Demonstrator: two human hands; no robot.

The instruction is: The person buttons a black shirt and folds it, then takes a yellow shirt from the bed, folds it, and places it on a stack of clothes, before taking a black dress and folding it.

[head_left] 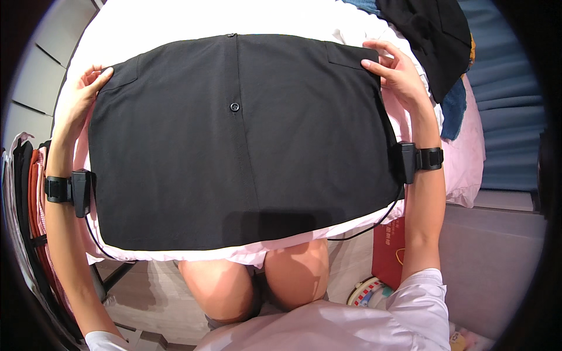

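A black skirt (175,145) with a front seam, a dark button and pocket flaps lies spread on a white and pink cloth (184,19). My left hand (90,85) pinches its upper left corner between thumb and fingers. At the upper right corner, beside a pocket flap, my right hand (395,72) has its thumb on the edge and its fingers around the corner. Each wrist wears a black strap with a small device. The skirt's lower edge lies just above my knees.
Black and denim garments (454,109) are piled at the upper right, near a blue pleated fabric (505,96). Several garments (33,175) hang at the left, beside white drawers (33,87). A red paper bag (388,250) and a round patterned object (371,291) stand at the lower right.
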